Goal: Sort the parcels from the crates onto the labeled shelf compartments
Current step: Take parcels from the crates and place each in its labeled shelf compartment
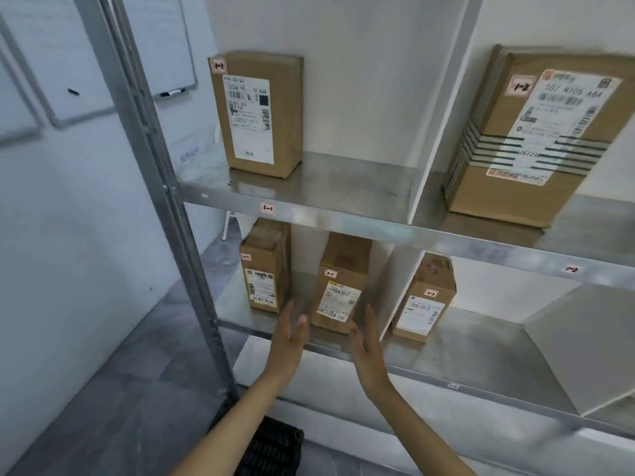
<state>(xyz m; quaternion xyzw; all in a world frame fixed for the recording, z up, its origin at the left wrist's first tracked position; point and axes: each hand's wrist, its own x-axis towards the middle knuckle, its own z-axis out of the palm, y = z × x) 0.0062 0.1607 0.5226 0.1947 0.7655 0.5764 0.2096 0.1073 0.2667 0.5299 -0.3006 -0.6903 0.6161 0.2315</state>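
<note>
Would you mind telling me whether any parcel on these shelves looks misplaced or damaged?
Nothing plainly stands out. The parcel tagged 1-1 stands above the matching shelf label, and the parcel tagged 1-2 sits in the next compartment. The top of the parcel tagged 2-2 looks scuffed, though blur makes that uncertain.

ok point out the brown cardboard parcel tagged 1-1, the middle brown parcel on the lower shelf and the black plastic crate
brown cardboard parcel tagged 1-1 (256, 115): head view, white label
middle lower-shelf brown parcel (340, 298): head view, white label
black plastic crate (275, 448): head view, slatted side
</note>
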